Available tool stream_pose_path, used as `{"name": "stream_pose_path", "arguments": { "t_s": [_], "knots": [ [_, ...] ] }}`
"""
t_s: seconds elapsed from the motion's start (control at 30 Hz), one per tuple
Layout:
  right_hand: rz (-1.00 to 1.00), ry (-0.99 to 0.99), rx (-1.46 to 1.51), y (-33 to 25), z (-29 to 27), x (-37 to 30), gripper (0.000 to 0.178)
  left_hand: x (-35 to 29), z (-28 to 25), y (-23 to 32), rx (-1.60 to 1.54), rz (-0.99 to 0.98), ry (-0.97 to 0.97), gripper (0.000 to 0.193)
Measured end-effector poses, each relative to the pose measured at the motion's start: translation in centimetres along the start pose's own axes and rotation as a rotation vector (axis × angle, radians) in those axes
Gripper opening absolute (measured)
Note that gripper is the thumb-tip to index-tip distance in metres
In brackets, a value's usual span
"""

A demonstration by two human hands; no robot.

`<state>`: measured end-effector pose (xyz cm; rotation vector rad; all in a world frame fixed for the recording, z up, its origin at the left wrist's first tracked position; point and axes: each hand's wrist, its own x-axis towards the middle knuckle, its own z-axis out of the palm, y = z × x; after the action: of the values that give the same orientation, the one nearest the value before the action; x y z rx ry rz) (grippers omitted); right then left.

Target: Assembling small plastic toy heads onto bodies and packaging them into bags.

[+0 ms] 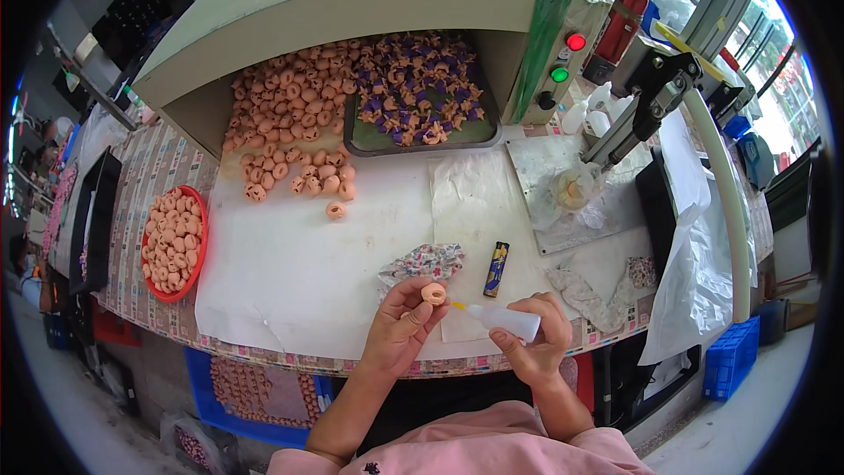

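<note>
My left hand (404,325) pinches a small hollow peach-coloured doll head (433,294), its round opening facing up. In my right hand (538,334) lies a white squeeze bottle (510,321), tilted to the left. Its thin yellow nozzle (458,305) points at the head's right side; whether they touch I cannot tell. A crumpled floral cloth (426,262) lies just beyond my left hand. Beyond the bottle is a dark blue and yellow lighter (497,269).
Many similar heads (290,97) are heaped under a beige cabinet (352,4). Beside them a dark tray (422,148) holds peach-and-purple pieces. A red basket (201,255) of heads stands left. On the right are a metal press (637,114) and a hanging plastic sheet (690,237).
</note>
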<state>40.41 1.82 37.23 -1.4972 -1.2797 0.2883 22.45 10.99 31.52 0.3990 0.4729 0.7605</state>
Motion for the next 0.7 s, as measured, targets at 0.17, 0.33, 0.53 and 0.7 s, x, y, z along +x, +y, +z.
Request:
{"name": "stream_pose_path", "arguments": {
  "t_s": [0.17, 0.33, 0.53, 0.7],
  "knots": [
    [-0.013, 0.009, 0.024, 0.4, -0.2, -0.2, 0.031, -0.2, 0.1, -0.4, 0.068, 0.059, 0.002, 0.030],
    [-0.001, -0.005, 0.041, 0.7, -0.1, -0.3, 0.031, -0.2, 0.0, -0.6, 0.112, 0.086, 0.018, 0.029],
    [0.060, -0.015, 0.040, 0.8, 0.2, -0.5, 0.033, 0.0, -0.1, -0.7, 0.084, 0.069, 0.031, 0.028],
    [0.052, -0.018, 0.040, 1.1, 0.3, -0.6, 0.033, 0.1, -0.1, -0.4, 0.086, 0.026, 0.055, 0.029]
  ]
}}
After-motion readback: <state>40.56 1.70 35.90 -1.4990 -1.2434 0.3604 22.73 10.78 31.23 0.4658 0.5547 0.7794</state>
